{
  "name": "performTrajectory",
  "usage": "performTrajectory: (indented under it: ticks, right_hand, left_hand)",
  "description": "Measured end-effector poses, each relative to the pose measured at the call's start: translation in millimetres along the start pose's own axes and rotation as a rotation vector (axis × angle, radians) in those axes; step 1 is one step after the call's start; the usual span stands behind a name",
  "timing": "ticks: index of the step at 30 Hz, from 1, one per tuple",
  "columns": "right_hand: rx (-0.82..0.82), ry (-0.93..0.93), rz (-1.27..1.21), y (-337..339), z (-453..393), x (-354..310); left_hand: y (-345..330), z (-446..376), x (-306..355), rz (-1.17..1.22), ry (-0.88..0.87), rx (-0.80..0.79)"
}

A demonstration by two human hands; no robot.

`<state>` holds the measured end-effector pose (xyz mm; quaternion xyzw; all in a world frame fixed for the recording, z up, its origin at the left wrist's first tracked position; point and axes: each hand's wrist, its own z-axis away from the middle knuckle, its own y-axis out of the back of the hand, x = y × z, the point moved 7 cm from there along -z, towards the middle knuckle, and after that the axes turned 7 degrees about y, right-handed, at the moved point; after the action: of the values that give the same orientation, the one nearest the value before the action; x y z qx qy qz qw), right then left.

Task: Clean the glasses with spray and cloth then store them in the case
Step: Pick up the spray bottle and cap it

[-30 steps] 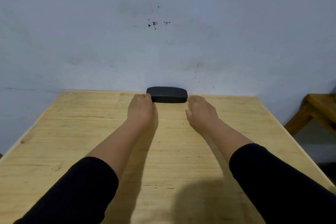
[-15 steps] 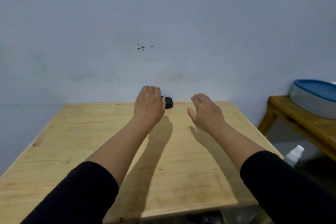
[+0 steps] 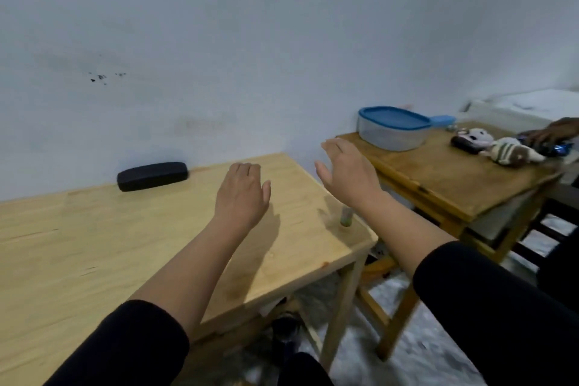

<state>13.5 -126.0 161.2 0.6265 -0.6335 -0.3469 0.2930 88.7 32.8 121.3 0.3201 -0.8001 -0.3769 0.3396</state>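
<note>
The black glasses case [image 3: 152, 176] lies closed at the far edge of the light wooden table [image 3: 94, 254], against the wall. My left hand [image 3: 242, 194] hovers above the table to the right of the case, fingers relaxed, holding nothing. My right hand [image 3: 347, 172] is raised past the table's right edge, fingers spread and empty. A small bottle [image 3: 440, 217] stands near the table's right edge, partly hidden under my right forearm. No glasses or cloth are in view.
A second wooden table [image 3: 438, 185] stands to the right with a blue-lidded plastic container [image 3: 393, 128], soft toys [image 3: 504, 150] and another person's hand [image 3: 554, 133]. A gap of floor separates the two tables.
Both hands have left the case and moved right. The view has swung to the right, bringing the second table into sight.
</note>
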Motion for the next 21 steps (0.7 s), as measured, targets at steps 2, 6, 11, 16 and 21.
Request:
performTrajectory:
  ticks: [2,6,11,16,21]
  right_hand:
    - [0.015,-0.047,0.001,7,16,19]
    - [0.020,-0.145,-0.087,4,50,49]
    - [0.095,-0.248,-0.290,-17,93,62]
    - [0.170,-0.443,-0.548,-47,118,72]
    - [0.218,-0.605,-0.777,-70,119,81]
  left_hand:
    - [-17,8,16,0.033,-0.014,-0.037]
    - [-56,26,36,0.051,-0.021,-0.160]
    - [-94,49,39,0.083,0.044,-0.312]
    - [-108,56,33,0.111,0.096,-0.349]
    - [-110,52,31,0.090,0.104,-0.343]
